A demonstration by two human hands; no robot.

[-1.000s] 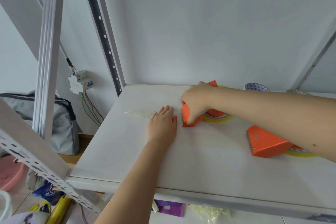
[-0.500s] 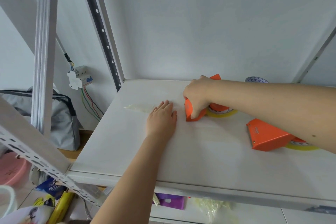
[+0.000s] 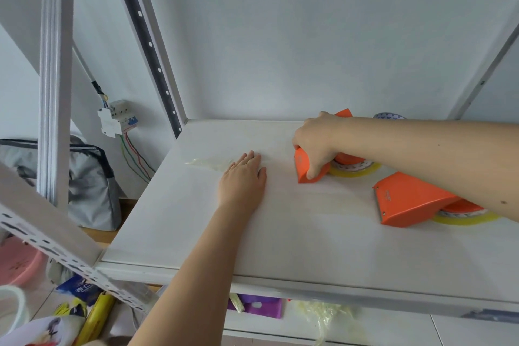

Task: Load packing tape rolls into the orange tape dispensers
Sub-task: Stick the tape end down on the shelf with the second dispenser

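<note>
Now, line by line:

Shelf: a white board (image 3: 280, 233) on a metal rack, its front edge running along the bottom of the view and its left edge ending at a slanted perforated post (image 3: 146, 45).

Left hand: the left hand (image 3: 243, 180) lies flat and open, palm down, fingers together, pressing on the board left of centre; it grips nothing.

Tape strip: a clear, crinkled strip of tape (image 3: 209, 163) is stuck to the board, reaching leftward from under the left fingertips toward the left edge.

Right hand: the right hand (image 3: 316, 143) is clamped over the far dispenser (image 3: 304, 168), thumb on its near side face, fingers wrapped over the top.

Far dispenser: orange, resting on the board just right of the left hand, with a small gap between them; a yellowish tape roll (image 3: 355, 170) sits in its rear.

Near dispenser: a second orange dispenser (image 3: 407, 199) lies untouched on the board to the right, under the right forearm, with its own tape roll (image 3: 466, 218) loaded behind.

Open room: the front half of the board, from the left wrist to the front edge, is bare; so is the back-left corner.

Back edge: the board meets the white wall; a patterned bowl (image 3: 389, 116) peeks over the right forearm there.

Below: a lower shelf holds a purple bag (image 3: 261, 307) and crumpled plastic.
</note>
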